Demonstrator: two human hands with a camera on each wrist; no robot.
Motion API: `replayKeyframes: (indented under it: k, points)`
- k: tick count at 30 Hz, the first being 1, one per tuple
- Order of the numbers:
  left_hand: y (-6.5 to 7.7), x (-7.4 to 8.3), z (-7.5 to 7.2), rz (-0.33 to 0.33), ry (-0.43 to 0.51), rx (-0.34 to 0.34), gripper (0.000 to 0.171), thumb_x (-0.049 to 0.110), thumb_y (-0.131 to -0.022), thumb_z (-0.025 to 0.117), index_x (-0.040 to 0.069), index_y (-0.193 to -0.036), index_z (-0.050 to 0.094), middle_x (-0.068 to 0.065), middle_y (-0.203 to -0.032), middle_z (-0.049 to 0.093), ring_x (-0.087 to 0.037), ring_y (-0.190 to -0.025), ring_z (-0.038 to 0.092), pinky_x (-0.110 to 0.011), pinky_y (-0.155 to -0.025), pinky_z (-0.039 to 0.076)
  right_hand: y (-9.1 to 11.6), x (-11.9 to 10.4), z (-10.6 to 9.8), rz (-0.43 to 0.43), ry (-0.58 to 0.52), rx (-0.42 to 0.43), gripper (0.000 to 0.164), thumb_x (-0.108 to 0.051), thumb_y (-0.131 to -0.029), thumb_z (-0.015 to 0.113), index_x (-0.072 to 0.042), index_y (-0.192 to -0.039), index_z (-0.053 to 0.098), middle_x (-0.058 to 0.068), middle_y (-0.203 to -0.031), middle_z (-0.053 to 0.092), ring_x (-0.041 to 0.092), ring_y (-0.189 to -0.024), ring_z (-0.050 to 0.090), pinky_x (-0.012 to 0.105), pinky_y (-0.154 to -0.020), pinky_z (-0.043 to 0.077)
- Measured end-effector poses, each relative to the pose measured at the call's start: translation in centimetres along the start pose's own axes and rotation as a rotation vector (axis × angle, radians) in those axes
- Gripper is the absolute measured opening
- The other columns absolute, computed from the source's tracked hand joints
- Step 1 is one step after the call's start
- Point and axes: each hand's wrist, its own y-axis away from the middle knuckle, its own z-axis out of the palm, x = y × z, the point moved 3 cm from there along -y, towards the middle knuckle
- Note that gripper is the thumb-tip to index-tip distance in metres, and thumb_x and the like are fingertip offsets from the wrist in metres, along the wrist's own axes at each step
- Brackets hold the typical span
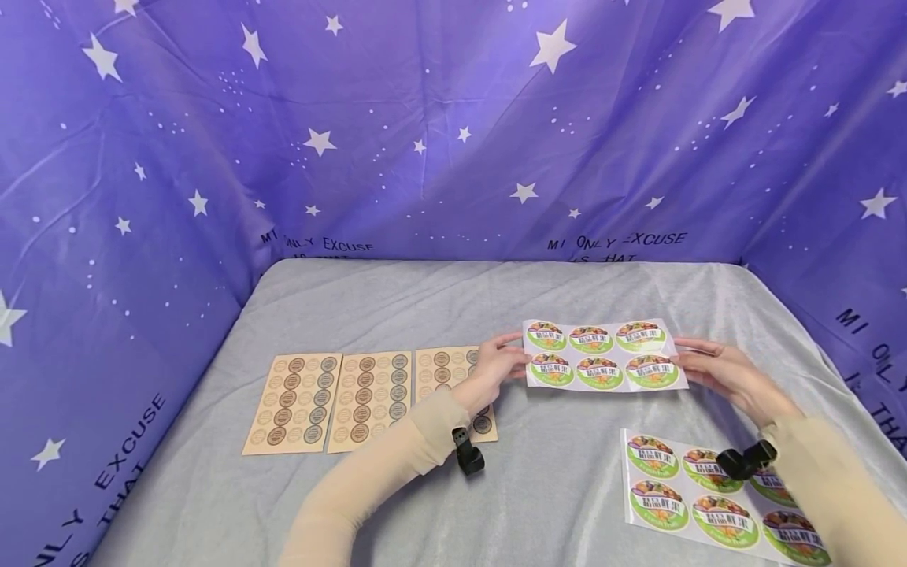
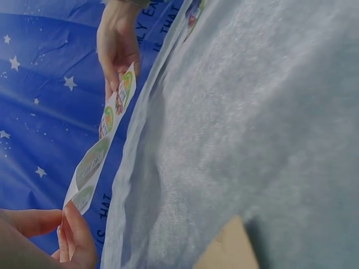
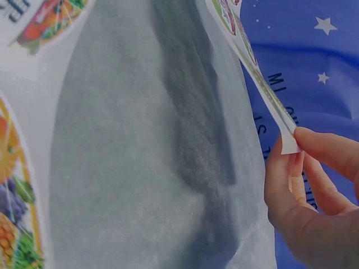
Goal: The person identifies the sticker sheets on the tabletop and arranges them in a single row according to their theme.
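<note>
Between both hands, a white sheet of oval fruit stickers (image 1: pixel 605 356) is held up above the grey cloth. My left hand (image 1: pixel 498 364) pinches its left edge between thumb and fingers, seen closely in the left wrist view (image 2: pixel 56 235). At the opposite end, my right hand (image 1: pixel 730 376) pinches the right edge; the right wrist view shows the thumb over the sheet's corner (image 3: pixel 289 143). A second sheet of fruit stickers (image 1: pixel 690 498) lies on the cloth below my right forearm, which partly covers it.
Three tan sheets of round stickers lie in a row at left: one farthest left (image 1: pixel 289 405), one in the middle (image 1: pixel 370 394), and one (image 1: pixel 432 382) partly hidden by my left arm. A purple star-patterned curtain (image 1: pixel 425 173) borders the grey cloth-covered table (image 1: pixel 397 303).
</note>
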Motion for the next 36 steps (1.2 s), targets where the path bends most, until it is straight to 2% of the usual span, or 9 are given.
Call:
replayKeyframes:
  k: [6,10,16,26,36]
  points:
    - [0.8,-0.3,-0.7,0.012,-0.007,-0.01,0.048,-0.01,-0.072,0.061,0.005,-0.118,0.054,-0.007,-0.081,0.062,-0.01,-0.059,0.059,-0.029,-0.064,0.055,0.1,0.2,0.6,-0.049,-0.029,-0.054,0.037,0.011,-0.084,0.049,-0.02,-0.089,0.069,0.0,-0.085,0.067,0.012,-0.078,0.064,0.022,-0.07,0.053]
    - [1.4,-0.3,-1.0,0.028,-0.009,-0.012,0.048,-0.01,-0.073,0.06,0.003,-0.118,0.053,-0.008,-0.082,0.063,-0.01,-0.062,0.059,-0.028,-0.064,0.055,0.3,0.4,0.9,-0.039,0.007,-0.047,0.035,0.008,-0.084,0.051,-0.022,-0.089,0.069,-0.002,-0.086,0.067,0.011,-0.078,0.063,0.021,-0.071,0.052]
    - [1.8,-0.6,-1.6,0.024,-0.011,-0.008,0.048,-0.01,-0.073,0.06,0.004,-0.118,0.054,-0.006,-0.079,0.062,-0.01,-0.06,0.058,-0.029,-0.063,0.055,0.3,0.7,1.3,-0.045,-0.033,-0.09,0.036,0.01,-0.084,0.049,-0.019,-0.091,0.069,0.001,-0.087,0.067,0.013,-0.08,0.064,0.022,-0.072,0.052]
    - [2.3,-1.1,-2.6,0.012,-0.05,0.017,0.049,-0.009,-0.074,0.06,0.004,-0.12,0.052,-0.005,-0.079,0.062,-0.009,-0.061,0.059,-0.026,-0.06,0.054,0.4,1.3,2.0,-0.015,-0.003,-0.083,0.034,0.008,-0.084,0.051,-0.021,-0.091,0.068,-0.001,-0.088,0.067,0.012,-0.081,0.063,0.022,-0.074,0.052]
    - [2.8,-1.5,-3.1,0.024,-0.064,-0.004,0.049,-0.01,-0.075,0.059,0.001,-0.122,0.05,-0.006,-0.077,0.061,-0.009,-0.059,0.058,-0.028,-0.06,0.055,0.0,2.1,2.2,-0.001,0.044,-0.093,0.032,0.006,-0.084,0.053,-0.022,-0.091,0.064,-0.003,-0.088,0.066,0.012,-0.082,0.063,0.023,-0.074,0.052]
